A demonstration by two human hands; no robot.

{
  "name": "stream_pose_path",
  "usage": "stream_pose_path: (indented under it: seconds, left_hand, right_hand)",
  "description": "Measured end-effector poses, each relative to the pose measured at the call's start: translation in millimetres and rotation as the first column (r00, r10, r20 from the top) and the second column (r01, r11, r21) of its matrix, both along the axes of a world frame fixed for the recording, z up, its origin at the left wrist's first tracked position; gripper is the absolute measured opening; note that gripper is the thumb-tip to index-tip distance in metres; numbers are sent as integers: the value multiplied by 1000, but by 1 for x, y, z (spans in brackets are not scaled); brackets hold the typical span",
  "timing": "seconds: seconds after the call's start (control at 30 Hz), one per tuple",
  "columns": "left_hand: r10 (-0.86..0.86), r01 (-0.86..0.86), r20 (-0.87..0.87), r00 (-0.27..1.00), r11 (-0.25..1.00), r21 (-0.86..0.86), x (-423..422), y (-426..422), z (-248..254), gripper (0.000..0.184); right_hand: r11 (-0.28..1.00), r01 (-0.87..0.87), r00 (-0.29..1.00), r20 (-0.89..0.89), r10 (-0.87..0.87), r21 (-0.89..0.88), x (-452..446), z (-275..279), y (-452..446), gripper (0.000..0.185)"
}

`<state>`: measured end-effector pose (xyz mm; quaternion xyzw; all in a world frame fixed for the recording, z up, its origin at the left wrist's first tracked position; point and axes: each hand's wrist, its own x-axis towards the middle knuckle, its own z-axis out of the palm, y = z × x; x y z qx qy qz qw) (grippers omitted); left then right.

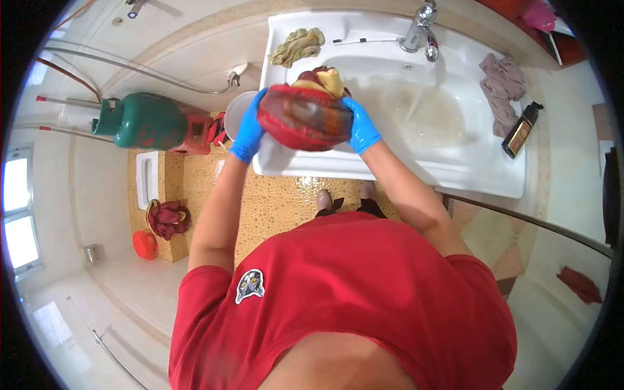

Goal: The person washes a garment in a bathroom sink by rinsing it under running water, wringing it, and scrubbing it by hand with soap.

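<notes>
A bundled red cloth item (304,120) with a dark brown patch and a yellowish part on top is held over the left end of the white sink (390,166). My left hand (249,130), in a blue glove, grips its left side. On its right side my right hand (361,127), also gloved in blue, has hold of it. Water runs from the chrome faucet (419,29) into cloudy water in the basin. Some fingers of both hands are hidden behind the item.
A yellow-green cloth (298,47) lies at the sink's back left corner. At the right are a mauve cloth (502,91) and a black bottle (522,130). A green gas cylinder (149,121) lies left in view, above a dark red cloth (169,219).
</notes>
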<state>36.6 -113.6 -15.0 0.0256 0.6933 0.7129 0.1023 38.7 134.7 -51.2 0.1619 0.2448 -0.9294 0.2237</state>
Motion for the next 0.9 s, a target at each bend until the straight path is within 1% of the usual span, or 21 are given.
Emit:
stream_pose_path:
  seconds: [0.03, 0.1, 0.13, 0.17, 0.23, 0.27, 0.3, 0.33, 0.37, 0.43, 0.47, 0.5, 0.53, 0.57, 0.6, 0.63, 0.7, 0.77, 0.83, 0.87, 0.9]
  left_hand:
    - [-42, -32, -204, 978, 937, -347, -4, -18, -19, 56]
    - [-17, 60, 127, 992, 938, -342, 5, -30, -12, 57]
    - [-4, 104, 289, 957, 937, -332, 12, -35, -6, 57]
    - [3, 67, 330, 944, 977, -200, 16, -39, -2, 57]
    - [-12, -19, 408, 913, 997, 72, 21, -37, 6, 57]
    - [-7, -43, 387, 922, 992, 121, 26, -32, 20, 59]
    - [37, -105, 418, 908, 984, 141, 25, -27, 31, 60]
    - [79, -167, 449, 890, 973, 159, 24, -22, 41, 61]
    - [121, -228, 484, 867, 959, 169, 25, -14, 52, 62]
    - [231, -208, 297, 927, 972, -109, 9, 31, 60, 74]
    - [152, -136, 167, 974, 986, -99, -4, 55, 53, 76]
    - [165, -142, 129, 978, 975, -171, -22, 69, 27, 78]
    - [178, -151, 92, 980, 958, -242, -41, 83, 2, 80]
    - [287, -222, 120, 950, 895, -387, -53, 99, -4, 82]
    - [354, -296, -25, 935, 740, -603, -52, 108, -11, 85]
    - [401, -307, 22, 916, 736, -603, -38, 121, 13, 82]
    - [311, -373, -214, 926, 846, -382, -11, 122, 13, 70]
    - [106, -282, -397, 912, 865, -416, 21, 107, 18, 54]
    - [120, -334, -425, 897, 812, -478, 50, 89, 1, 49]
    - [112, -432, -537, 836, 738, -518, 53, 83, -15, 42]
    - [140, -412, -495, 858, 764, -497, 45, 78, -32, 38]
  right_hand:
    - [979, -137, 990, 4, 138, 149, -5, -9, -1, 37]
    - [816, -386, 915, 69, 397, 430, -25, -47, 3, 35]
    - [711, -280, 871, -141, 471, 645, -31, -51, 0, 36]
    - [618, -119, 898, -181, 400, 777, -35, -54, -3, 37]
    - [325, 205, 916, -298, 269, 923, -44, -55, -5, 39]
    - [289, 280, 921, -341, 187, 915, -51, -47, -9, 47]
    - [560, 157, 956, -267, 119, 813, -54, -39, -9, 66]
    - [543, 171, 967, -245, 66, 822, -67, -48, -16, 75]
    - [540, 134, 968, -226, 107, 831, -75, -55, -22, 82]
    - [529, 33, 936, -212, 282, 848, -94, -58, -31, 95]
    - [368, 71, 920, -203, 335, 927, -92, -44, -38, 91]
    - [239, 134, 909, -215, 358, 962, -96, -51, -43, 82]
    - [303, 98, 888, -221, 404, 948, -95, -46, -39, 75]
    - [365, 59, 867, -229, 442, 929, -90, -35, -35, 69]
    - [272, 147, 895, -245, 372, 951, -80, -27, -35, 60]
    - [234, 99, 938, -169, 303, 967, -61, -3, -34, 58]
    - [362, 346, 910, -404, 96, 865, -36, -14, -44, 52]
    - [449, 447, 843, -532, 77, 774, 1, 14, -44, 44]
    - [350, 640, 655, -724, 217, 684, 14, 2, -51, 33]
    - [336, 635, 635, -718, 284, 695, 14, 0, -53, 31]
    - [323, 629, 611, -707, 356, 707, 11, -4, -54, 29]
